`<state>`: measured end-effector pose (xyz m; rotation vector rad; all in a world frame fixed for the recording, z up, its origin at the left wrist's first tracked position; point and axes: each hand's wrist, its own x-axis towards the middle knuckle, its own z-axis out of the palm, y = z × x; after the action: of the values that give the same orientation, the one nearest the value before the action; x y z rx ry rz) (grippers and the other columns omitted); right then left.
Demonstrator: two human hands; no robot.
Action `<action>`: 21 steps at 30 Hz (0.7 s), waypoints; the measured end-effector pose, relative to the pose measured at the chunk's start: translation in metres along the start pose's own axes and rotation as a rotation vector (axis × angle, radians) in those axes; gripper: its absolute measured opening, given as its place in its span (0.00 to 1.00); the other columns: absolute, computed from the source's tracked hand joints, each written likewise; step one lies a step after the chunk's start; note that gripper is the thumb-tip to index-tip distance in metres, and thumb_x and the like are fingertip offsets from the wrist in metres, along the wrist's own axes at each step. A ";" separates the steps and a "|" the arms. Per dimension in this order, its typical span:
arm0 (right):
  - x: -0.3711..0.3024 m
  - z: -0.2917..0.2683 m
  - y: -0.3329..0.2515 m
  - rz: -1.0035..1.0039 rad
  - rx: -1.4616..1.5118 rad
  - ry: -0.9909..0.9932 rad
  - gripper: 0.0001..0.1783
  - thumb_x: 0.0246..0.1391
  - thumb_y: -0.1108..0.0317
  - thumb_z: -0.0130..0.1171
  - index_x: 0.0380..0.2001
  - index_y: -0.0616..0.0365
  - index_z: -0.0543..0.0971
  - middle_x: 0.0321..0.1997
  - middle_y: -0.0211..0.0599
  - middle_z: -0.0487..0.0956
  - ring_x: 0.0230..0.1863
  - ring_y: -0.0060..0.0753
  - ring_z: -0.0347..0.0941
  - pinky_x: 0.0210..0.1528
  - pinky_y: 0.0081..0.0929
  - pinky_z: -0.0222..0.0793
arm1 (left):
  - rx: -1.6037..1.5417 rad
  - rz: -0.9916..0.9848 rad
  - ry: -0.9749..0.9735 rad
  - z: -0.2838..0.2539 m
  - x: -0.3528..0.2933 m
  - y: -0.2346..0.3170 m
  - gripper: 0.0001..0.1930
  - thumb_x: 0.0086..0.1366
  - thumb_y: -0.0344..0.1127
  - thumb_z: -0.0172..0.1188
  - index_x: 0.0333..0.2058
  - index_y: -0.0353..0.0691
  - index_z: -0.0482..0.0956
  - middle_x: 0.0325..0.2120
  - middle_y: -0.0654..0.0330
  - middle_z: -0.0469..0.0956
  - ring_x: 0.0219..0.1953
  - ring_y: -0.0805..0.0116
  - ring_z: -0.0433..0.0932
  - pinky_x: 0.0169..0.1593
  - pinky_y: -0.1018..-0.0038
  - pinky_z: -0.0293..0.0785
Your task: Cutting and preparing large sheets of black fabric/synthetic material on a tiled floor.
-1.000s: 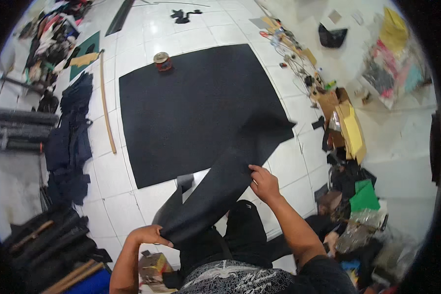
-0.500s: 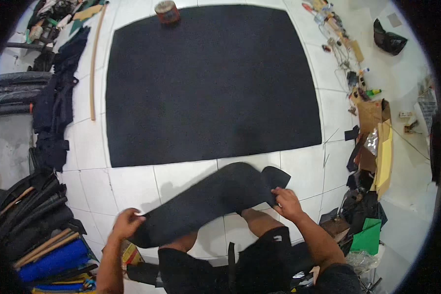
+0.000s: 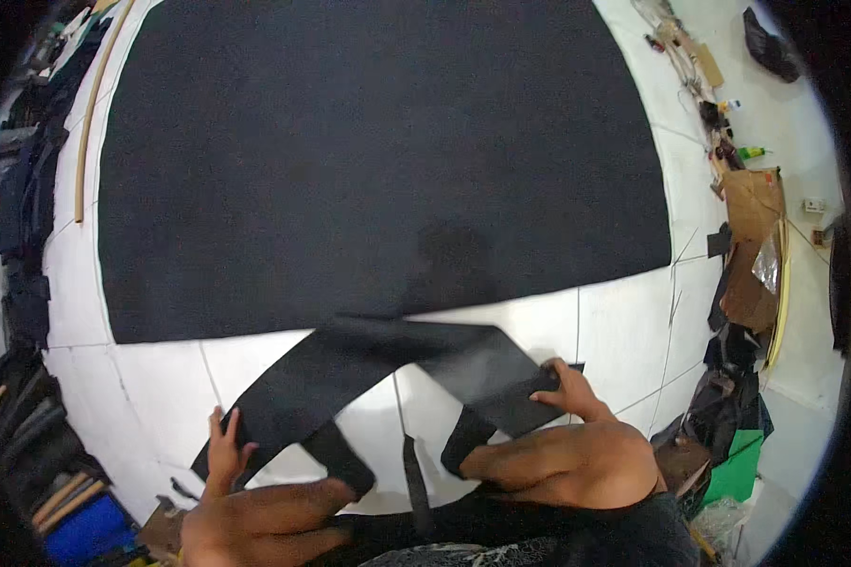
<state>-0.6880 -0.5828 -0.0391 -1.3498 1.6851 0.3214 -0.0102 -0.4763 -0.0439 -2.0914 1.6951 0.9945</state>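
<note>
A long black strip of flexible sheet material (image 3: 298,392) stretches in an arch between my two hands. My left hand (image 3: 225,452) grips the strip's left end, with its fingers over the edge and the thumb apart on the near side. At the opposite end, my right hand (image 3: 574,389) is closed on the strip, fingers curled over the edge. The strip's raised middle meets or overlaps the near edge of a large black sheet (image 3: 378,161) lying flat on the floor; whether they touch I cannot tell.
White floor tiles (image 3: 525,317) show around the sheet. A thin wooden stick (image 3: 93,123) lies along its left side. Dark material is piled at left, near a blue bundle (image 3: 90,534). Cardboard (image 3: 755,203), a green piece (image 3: 734,465) and small clutter line the right.
The view has moved closer to the large sheet, and the round tin on its far edge has left the picture. The strip has gone from slanting to arched, its middle now at the sheet's near edge.
</note>
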 end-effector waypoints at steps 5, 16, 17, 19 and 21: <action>0.001 -0.020 0.003 -0.279 -0.083 0.535 0.12 0.44 0.71 0.66 0.32 0.60 0.75 0.36 0.49 0.77 0.39 0.55 0.74 0.42 0.41 0.71 | 0.057 0.041 0.192 0.024 -0.003 -0.089 0.36 0.52 0.35 0.70 0.61 0.40 0.68 0.66 0.36 0.52 0.66 0.37 0.57 0.65 0.56 0.59; -0.047 0.035 0.115 -0.107 -0.046 0.294 0.22 0.47 0.57 0.64 0.42 0.58 0.75 0.58 0.50 0.74 0.60 0.51 0.68 0.58 0.45 0.65 | -0.415 0.016 0.534 0.033 0.060 -0.123 0.19 0.60 0.31 0.57 0.50 0.32 0.76 0.57 0.38 0.67 0.56 0.47 0.70 0.60 0.64 0.65; -0.045 0.003 0.111 -0.062 -0.032 0.018 0.26 0.46 0.54 0.66 0.44 0.58 0.76 0.55 0.51 0.75 0.58 0.49 0.70 0.58 0.42 0.66 | -0.377 -0.012 0.432 0.020 0.089 -0.100 0.18 0.64 0.35 0.56 0.48 0.28 0.77 0.44 0.45 0.76 0.48 0.53 0.75 0.56 0.66 0.68; 0.001 -0.040 0.042 -0.041 0.063 -0.192 0.30 0.46 0.49 0.67 0.47 0.59 0.77 0.50 0.50 0.78 0.53 0.47 0.74 0.56 0.39 0.68 | -0.934 -0.267 0.592 -0.014 0.114 -0.108 0.19 0.67 0.42 0.59 0.49 0.35 0.76 0.28 0.63 0.73 0.24 0.77 0.69 0.27 0.81 0.68; 0.029 -0.074 0.025 0.069 0.114 0.111 0.30 0.50 0.48 0.66 0.49 0.60 0.76 0.45 0.45 0.80 0.42 0.42 0.77 0.49 0.38 0.72 | -1.296 -0.406 0.481 -0.031 0.155 -0.053 0.20 0.67 0.47 0.60 0.44 0.33 0.75 0.23 0.63 0.71 0.17 0.77 0.66 0.19 0.80 0.64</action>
<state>-0.7453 -0.6420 -0.0298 -1.2474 1.8169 0.1896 0.0626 -0.5968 -0.1338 -3.4629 0.5641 1.8069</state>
